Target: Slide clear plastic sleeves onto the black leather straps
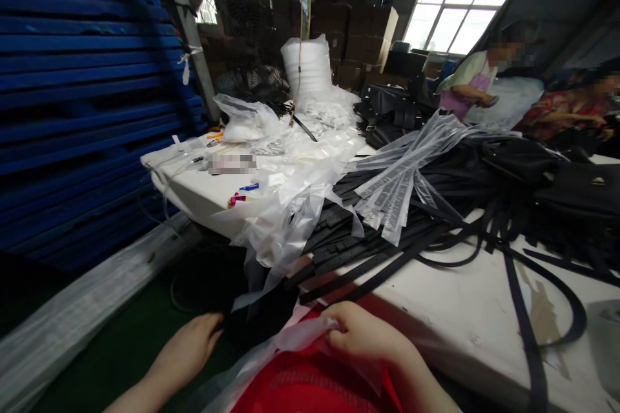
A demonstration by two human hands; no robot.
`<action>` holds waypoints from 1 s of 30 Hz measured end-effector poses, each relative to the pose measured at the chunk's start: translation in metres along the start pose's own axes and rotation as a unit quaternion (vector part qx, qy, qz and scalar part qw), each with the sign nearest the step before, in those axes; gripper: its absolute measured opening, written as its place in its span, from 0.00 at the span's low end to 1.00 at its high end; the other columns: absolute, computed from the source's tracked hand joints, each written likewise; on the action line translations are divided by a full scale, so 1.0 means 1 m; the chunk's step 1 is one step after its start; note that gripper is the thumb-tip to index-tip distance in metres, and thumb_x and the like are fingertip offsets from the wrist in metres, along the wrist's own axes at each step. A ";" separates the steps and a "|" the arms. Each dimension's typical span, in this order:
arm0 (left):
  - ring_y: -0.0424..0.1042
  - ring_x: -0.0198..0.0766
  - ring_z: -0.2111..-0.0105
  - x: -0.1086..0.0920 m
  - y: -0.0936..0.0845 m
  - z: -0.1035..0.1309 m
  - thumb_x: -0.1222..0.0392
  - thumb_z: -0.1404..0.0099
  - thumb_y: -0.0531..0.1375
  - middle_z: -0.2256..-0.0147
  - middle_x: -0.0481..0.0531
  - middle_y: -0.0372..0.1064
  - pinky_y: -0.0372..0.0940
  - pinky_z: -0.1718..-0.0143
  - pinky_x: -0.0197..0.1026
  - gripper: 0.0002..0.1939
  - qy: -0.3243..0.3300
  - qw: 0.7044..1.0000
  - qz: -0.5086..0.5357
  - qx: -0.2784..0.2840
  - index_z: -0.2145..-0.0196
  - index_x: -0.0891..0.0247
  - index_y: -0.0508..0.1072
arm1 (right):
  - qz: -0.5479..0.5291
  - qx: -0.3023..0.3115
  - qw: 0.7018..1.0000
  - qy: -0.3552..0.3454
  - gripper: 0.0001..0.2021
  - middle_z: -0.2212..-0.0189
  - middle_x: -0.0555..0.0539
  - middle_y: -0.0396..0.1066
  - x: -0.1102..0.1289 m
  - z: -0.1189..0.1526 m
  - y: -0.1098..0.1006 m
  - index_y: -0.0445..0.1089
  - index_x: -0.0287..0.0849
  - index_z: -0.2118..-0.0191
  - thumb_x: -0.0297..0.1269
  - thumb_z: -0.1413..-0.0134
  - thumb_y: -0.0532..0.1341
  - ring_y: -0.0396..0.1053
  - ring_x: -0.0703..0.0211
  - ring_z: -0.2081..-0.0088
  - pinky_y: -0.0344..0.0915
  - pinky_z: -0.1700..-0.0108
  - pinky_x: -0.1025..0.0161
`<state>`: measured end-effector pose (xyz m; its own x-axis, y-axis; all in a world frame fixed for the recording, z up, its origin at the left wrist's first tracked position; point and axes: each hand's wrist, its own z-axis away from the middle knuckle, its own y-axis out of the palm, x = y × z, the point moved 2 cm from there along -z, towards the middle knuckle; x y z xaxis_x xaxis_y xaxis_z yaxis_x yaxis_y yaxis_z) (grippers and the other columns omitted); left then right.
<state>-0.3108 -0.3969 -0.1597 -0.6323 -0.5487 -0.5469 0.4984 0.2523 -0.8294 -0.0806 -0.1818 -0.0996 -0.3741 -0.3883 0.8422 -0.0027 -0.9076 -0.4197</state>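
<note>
R hand (pixel 361 332) pinches plastic strip (pixel 298 339) in front of desk (pixel 411 293); L hand (pixel 191 345) also in front, can't tell its grip; strip may tear if yanked, e.g. snagging desk's edge.

Long white work table (pixel 436 293), a tall stack of flat blue pallets (pixel 87 93) to its left.
On the table, flat black straps (pixel 336 248) lie right of crumpled translucent plastic film (pixel 290 219), long clear plastic sleeves (pixel 397 187) on top of them. Behind the film stands a thick white cylindrical roll (pixel 307 68), with black bags (pixel 394 103) to its right. Before the near edge are the bare left hand (pixel 191 343) and, right of it, the bare right hand (pixel 361 335), a thin translucent plastic sheet (pixel 303 335) in its grip.
</note>
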 end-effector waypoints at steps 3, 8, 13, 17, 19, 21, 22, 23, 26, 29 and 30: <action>0.66 0.55 0.44 -0.065 -0.011 -0.016 0.43 0.48 0.65 0.44 0.61 0.67 0.58 0.40 0.54 0.36 0.121 0.981 0.075 0.130 0.44 0.61 0.67 | 0.062 0.025 0.998 -0.010 0.11 0.76 0.53 0.70 0.015 -0.002 -0.002 0.72 0.41 0.71 0.26 0.59 0.54 0.64 0.63 0.74 0.55 0.74 0.71; 0.72 0.49 0.53 -0.168 0.006 -0.032 0.52 0.57 0.71 0.49 0.55 0.72 0.66 0.51 0.44 0.42 0.256 0.893 0.152 0.337 0.44 0.59 0.67 | 0.057 0.028 0.996 -0.068 0.15 0.69 0.53 0.74 0.027 0.012 -0.017 0.75 0.45 0.62 0.27 0.56 0.56 0.68 0.62 0.70 0.59 0.70 0.71; 0.69 0.37 0.73 -0.170 0.025 -0.050 0.54 0.47 0.64 0.72 0.47 0.71 0.61 0.75 0.33 0.14 0.193 0.905 0.147 0.349 0.65 0.65 0.76 | 0.056 -0.065 0.996 -0.036 0.21 0.64 0.51 0.74 0.010 0.040 -0.048 0.72 0.43 0.55 0.27 0.61 0.61 0.68 0.60 0.67 0.61 0.66 0.69; 0.66 0.35 0.74 -0.150 0.023 -0.066 0.52 0.44 0.62 0.73 0.47 0.69 0.59 0.74 0.32 0.16 0.161 0.912 0.193 0.324 0.64 0.67 0.75 | -0.037 -0.168 0.985 0.024 0.08 0.71 0.51 0.71 -0.013 0.044 -0.062 0.73 0.40 0.64 0.33 0.51 0.59 0.65 0.62 0.69 0.60 0.67 0.68; 0.67 0.36 0.74 -0.143 0.023 -0.069 0.51 0.43 0.62 0.72 0.47 0.71 0.60 0.73 0.33 0.17 0.150 0.904 0.206 0.343 0.61 0.67 0.74 | -0.108 -0.178 0.977 0.053 0.07 0.76 0.52 0.68 -0.023 0.038 -0.061 0.72 0.39 0.69 0.35 0.48 0.58 0.63 0.64 0.73 0.58 0.71 0.69; 0.69 0.37 0.72 -0.142 0.024 -0.069 0.52 0.43 0.62 0.71 0.47 0.72 0.60 0.72 0.33 0.16 0.154 0.894 0.200 0.370 0.61 0.66 0.75 | -0.150 -0.161 0.973 0.066 0.07 0.78 0.53 0.67 -0.029 0.031 -0.057 0.71 0.39 0.71 0.36 0.48 0.59 0.61 0.65 0.76 0.56 0.73 0.70; 0.70 0.39 0.71 -0.144 0.025 -0.068 0.51 0.43 0.62 0.70 0.47 0.73 0.61 0.71 0.34 0.16 0.161 0.891 0.194 0.377 0.62 0.66 0.75 | -0.155 -0.153 0.974 0.069 0.07 0.79 0.53 0.66 -0.031 0.027 -0.055 0.71 0.39 0.72 0.36 0.48 0.59 0.60 0.66 0.77 0.56 0.74 0.70; 0.71 0.40 0.69 -0.147 0.025 -0.068 0.51 0.43 0.62 0.68 0.48 0.74 0.62 0.69 0.34 0.16 0.172 0.891 0.189 0.375 0.61 0.65 0.76 | -0.153 -0.142 0.975 0.072 0.07 0.79 0.53 0.66 -0.032 0.024 -0.053 0.71 0.39 0.72 0.36 0.48 0.59 0.59 0.67 0.78 0.55 0.75 0.70; 0.73 0.43 0.61 -0.164 0.029 -0.070 0.51 0.41 0.61 0.59 0.51 0.75 0.64 0.61 0.36 0.19 0.219 0.901 0.195 0.320 0.54 0.62 0.74 | -0.137 -0.111 0.981 0.074 0.06 0.80 0.54 0.66 -0.032 0.016 -0.052 0.72 0.40 0.70 0.36 0.49 0.60 0.58 0.67 0.79 0.53 0.77 0.70; 0.72 0.41 0.61 -0.180 0.037 -0.073 0.52 0.36 0.56 0.60 0.51 0.76 0.63 0.58 0.37 0.15 0.250 0.908 0.229 0.247 0.56 0.61 0.76 | -0.134 -0.093 0.986 0.037 0.06 0.79 0.54 0.66 -0.028 0.013 -0.055 0.72 0.39 0.69 0.37 0.51 0.63 0.59 0.67 0.78 0.54 0.76 0.70; 0.72 0.40 0.64 -0.183 0.040 -0.075 0.53 0.34 0.55 0.64 0.50 0.76 0.63 0.60 0.36 0.14 0.241 0.913 0.245 0.218 0.60 0.61 0.76 | -0.143 -0.103 0.984 0.022 0.07 0.79 0.54 0.66 -0.027 0.013 -0.057 0.72 0.39 0.69 0.37 0.51 0.64 0.59 0.67 0.77 0.55 0.75 0.69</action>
<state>-0.2193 -0.2267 -0.1015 -0.4048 -0.0149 -0.9143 0.9142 -0.0256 -0.4044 -0.0586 -0.1222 -0.0941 -0.3709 -0.1096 0.9222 -0.2999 -0.9257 -0.2306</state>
